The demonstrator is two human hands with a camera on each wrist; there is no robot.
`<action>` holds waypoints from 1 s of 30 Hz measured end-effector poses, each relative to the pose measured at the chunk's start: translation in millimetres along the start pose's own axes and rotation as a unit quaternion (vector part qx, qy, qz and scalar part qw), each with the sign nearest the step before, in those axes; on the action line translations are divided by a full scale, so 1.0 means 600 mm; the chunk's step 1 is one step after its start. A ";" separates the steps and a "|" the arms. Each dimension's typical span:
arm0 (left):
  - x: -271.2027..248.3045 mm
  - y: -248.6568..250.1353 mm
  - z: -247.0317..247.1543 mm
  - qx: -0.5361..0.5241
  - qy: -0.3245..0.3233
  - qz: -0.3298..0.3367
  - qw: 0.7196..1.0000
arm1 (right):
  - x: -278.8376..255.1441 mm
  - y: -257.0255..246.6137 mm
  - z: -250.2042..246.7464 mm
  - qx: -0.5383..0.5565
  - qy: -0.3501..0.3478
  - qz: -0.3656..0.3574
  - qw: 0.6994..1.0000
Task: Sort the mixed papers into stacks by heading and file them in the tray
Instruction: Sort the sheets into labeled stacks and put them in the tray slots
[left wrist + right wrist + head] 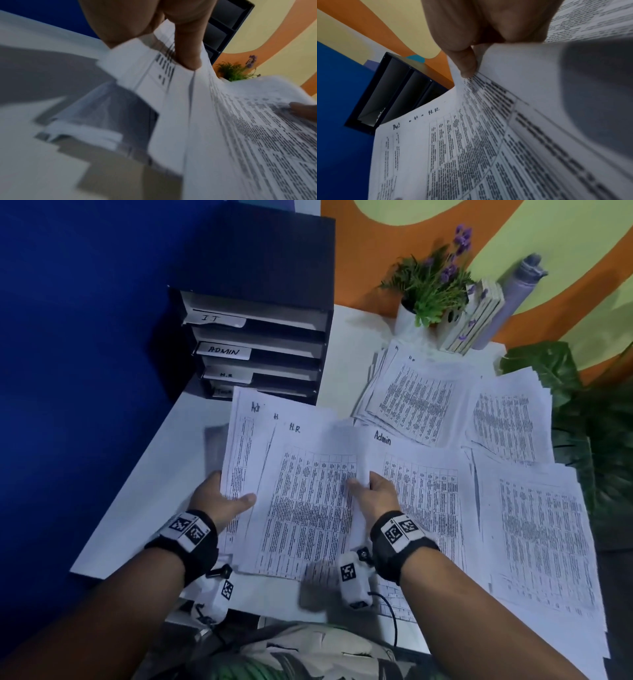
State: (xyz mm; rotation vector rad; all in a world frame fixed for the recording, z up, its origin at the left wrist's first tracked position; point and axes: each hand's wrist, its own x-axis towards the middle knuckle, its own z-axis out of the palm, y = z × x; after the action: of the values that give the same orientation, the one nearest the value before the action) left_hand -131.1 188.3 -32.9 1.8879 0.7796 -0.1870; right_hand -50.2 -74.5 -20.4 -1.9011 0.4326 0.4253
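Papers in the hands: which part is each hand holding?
The left hand grips the fanned papers at their left edge; the right hand pinches the top sheet's right edge.

papers (308,508): matt printed paper | tray (260,261): dark matt | table (144,491): smooth white

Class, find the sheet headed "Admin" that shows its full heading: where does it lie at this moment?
In the head view the Admin sheet lies on the white desk, just right of the fanned bundle, partly under the right hand.

Dim indoor light over a white desk (346,344) pushed against a deep blue wall (78,337) on the left and an orange-and-pale-green painted wall (565,241) behind, leafy green plant (582,422) beside.
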 end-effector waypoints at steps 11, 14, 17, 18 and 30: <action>-0.012 0.000 -0.011 0.026 0.058 0.001 0.998 | 0.000 0.002 -0.033 0.035 0.027 0.017 0.999; -0.012 0.000 -0.012 -0.009 0.067 -0.013 0.998 | -0.007 -0.006 -0.030 0.061 0.012 0.018 0.998; -0.010 0.001 -0.008 0.002 0.073 -0.021 0.997 | -0.009 -0.006 -0.026 0.061 0.014 0.012 0.998; -0.009 0.000 -0.006 0.008 0.073 -0.018 0.997 | -0.007 -0.004 -0.025 0.058 0.017 0.007 0.998; -0.017 0.078 0.029 -0.032 0.023 0.085 0.996 | -0.021 -0.047 -0.013 0.015 -0.057 -0.092 0.994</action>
State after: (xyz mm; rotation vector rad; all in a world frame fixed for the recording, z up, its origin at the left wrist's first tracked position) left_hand -107.8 157.4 -0.2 1.8926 0.6433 -0.0126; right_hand -46.9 -70.7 11.1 -1.8576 0.1854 0.4008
